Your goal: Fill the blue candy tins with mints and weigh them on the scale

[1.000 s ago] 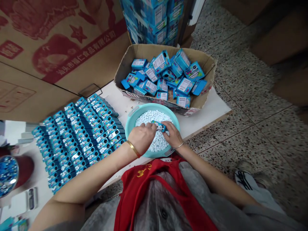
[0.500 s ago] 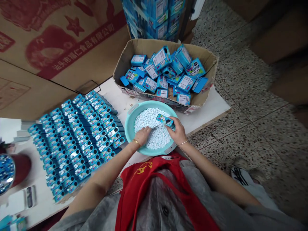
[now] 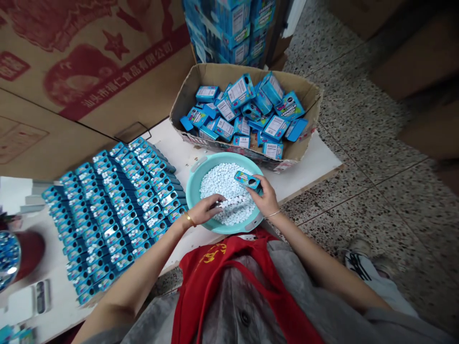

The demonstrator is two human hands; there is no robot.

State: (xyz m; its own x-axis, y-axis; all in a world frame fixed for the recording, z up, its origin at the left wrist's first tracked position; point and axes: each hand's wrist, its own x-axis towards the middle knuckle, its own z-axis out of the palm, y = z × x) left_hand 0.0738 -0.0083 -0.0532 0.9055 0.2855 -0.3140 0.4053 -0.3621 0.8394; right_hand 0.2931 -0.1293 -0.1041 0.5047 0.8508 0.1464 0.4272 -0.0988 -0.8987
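In my right hand (image 3: 265, 196) is a small blue candy box (image 3: 246, 179), tilted, with a dark round hole at the end near my fingers. It hangs above the right part of a turquoise basin (image 3: 193, 186). The basin holds many small white candies (image 3: 218, 177). My left hand (image 3: 206, 209) is at the basin's left side, fingers closed round what looks like a small scoop (image 3: 231, 202). White candies heap over it, hiding most of its shape.
Rows of upright blue boxes (image 3: 122, 205) stand left, several with candies around their holes. Behind the basin a cardboard carton (image 3: 315, 110) holds jumbled blue boxes. A large printed carton (image 3: 89, 71) and stacked wrapped packs (image 3: 229, 33) stand at the back. A red tub (image 3: 32, 248) is far left.
My left hand went from the box down into the candies, then drew back left with candies heaped on the scoop. My right hand moved slightly right, turning the box so its hole shows.
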